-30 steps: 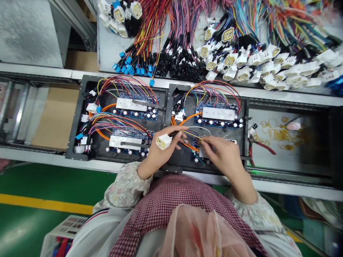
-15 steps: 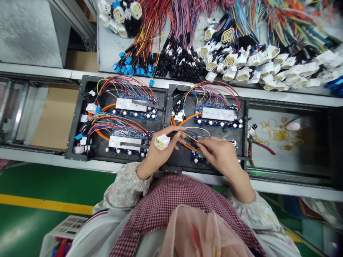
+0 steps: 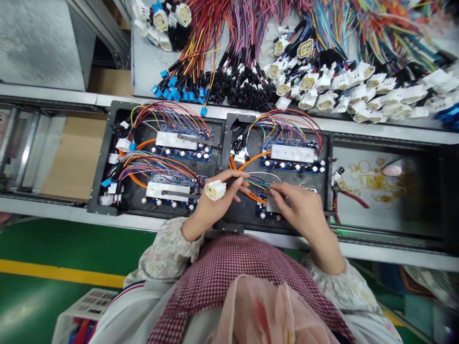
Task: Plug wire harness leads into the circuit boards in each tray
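My left hand [image 3: 223, 193] is closed around a wire harness near its white connector [image 3: 215, 190], which rests over the back of the hand. Thin coloured wires [image 3: 256, 182] fan out from that grip towards the right. The fingers of my right hand [image 3: 299, 200] pinch the wires' far ends above the lower right circuit board [image 3: 263, 210], which is partly hidden by the hand. Just which wire sits between these fingertips is too small to tell. Behind both hands lies another blue circuit board [image 3: 292, 154] with a white plate and wires plugged along its back edge.
Two black trays [image 3: 103, 157] with wired boards sit side by side on the rail line. Red-handled pliers [image 3: 349, 196] and loose yellow rings [image 3: 376, 179] lie to the right. Bundles of harnesses [image 3: 322, 91] cover the shelf behind. A white basket [image 3: 81, 310] stands at lower left.
My right hand has shifted slightly right along the wires, and more coloured strands now show stretched between the hands. My left hand keeps its hold on the harness.
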Tool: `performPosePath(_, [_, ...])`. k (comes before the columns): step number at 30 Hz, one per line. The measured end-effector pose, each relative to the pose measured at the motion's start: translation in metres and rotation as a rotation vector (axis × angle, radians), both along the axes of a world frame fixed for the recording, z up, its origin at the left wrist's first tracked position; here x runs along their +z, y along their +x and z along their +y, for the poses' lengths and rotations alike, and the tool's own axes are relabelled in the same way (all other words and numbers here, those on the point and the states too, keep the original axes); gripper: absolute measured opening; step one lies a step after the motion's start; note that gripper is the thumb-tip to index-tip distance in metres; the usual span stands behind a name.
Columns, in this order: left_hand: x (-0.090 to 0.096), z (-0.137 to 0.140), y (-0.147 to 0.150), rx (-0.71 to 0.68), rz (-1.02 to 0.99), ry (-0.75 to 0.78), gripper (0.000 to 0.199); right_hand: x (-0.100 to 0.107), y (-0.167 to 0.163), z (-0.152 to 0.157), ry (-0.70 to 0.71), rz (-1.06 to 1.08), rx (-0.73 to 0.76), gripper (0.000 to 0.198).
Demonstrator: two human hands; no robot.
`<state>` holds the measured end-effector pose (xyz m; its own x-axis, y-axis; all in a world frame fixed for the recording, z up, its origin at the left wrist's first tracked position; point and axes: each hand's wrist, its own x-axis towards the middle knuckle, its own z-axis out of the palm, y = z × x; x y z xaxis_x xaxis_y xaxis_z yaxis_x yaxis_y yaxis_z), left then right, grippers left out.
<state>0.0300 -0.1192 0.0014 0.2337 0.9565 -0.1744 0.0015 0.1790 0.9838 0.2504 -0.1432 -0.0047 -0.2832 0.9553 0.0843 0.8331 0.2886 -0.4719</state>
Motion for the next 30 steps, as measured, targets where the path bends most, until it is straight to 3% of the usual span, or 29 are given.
performPosePath(2, [-0.001, -0.001, -0.002, -0.013, 0.121, 0.130, 0.021, -0.007, -0.001, 0.001, -0.047, -0.017, 0.024, 0.023])
performPosePath(5, [-0.002, -0.001, -0.007, -0.037, 0.527, 0.477, 0.021, -0.013, -0.002, 0.002, -0.064, -0.023, 0.020, 0.024])
performPosePath(8, [0.000, 0.000, -0.013, -0.170, 0.944, 0.768, 0.028, -0.014, -0.001, 0.002, -0.080, -0.023, 0.018, 0.023])
performPosePath(10, [0.003, 0.001, -0.016, -0.279, 1.116, 0.862, 0.031, -0.013, -0.001, 0.002, -0.086, -0.024, 0.022, 0.024])
performPosePath(16, [0.009, 0.003, -0.018, -0.431, 1.292, 0.885, 0.036, -0.013, -0.001, 0.003, -0.094, -0.030, 0.014, 0.026])
performPosePath(22, [0.002, -0.001, -0.016, -0.406, 1.317, 0.847, 0.035, -0.012, -0.005, 0.002, -0.100, -0.097, 0.060, 0.030])
performPosePath(26, [0.000, -0.005, -0.013, -0.309, 1.330, 0.791, 0.041, 0.011, 0.004, 0.009, -0.093, -0.169, 0.044, 0.031])
performPosePath(30, [0.001, -0.005, -0.016, -0.296, 1.348, 0.739, 0.060, 0.048, 0.024, 0.065, 0.096, -0.260, -0.167, 0.035])
